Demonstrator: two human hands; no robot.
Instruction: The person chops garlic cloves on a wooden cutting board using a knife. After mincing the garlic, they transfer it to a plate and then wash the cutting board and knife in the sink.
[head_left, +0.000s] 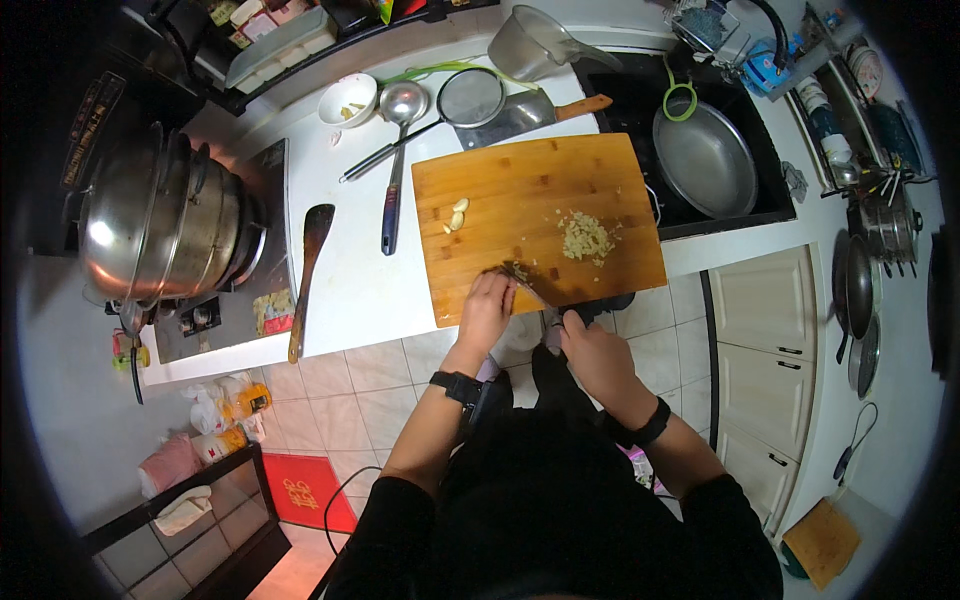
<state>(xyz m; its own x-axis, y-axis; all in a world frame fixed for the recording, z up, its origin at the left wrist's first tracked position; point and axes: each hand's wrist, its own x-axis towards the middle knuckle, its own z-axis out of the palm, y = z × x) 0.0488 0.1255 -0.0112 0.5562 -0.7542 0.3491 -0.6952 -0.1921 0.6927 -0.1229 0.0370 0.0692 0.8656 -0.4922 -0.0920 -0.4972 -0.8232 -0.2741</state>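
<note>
My right hand (598, 355) grips the handle of a kitchen knife (532, 293), whose blade lies over the near edge of a bamboo cutting board (487, 184). At the blade's tip end, the bent fingers of my left hand (486, 309) rest on or against it; whether they pinch anything is hidden. Small minced bits (519, 271) lie beside the blade. Farther right on the board is a pile of minced garlic (587, 237). A few peeled garlic cloves (457, 216) lie on the board's left part.
Behind the board lie a cleaver (517, 116), a fine strainer (471, 97), a ladle (403, 103) and a white bowl (348, 100). Left are a wooden spatula (309, 262) and a steamer pot (161, 217) on the stove. A metal basin (705, 159) sits in the sink at right.
</note>
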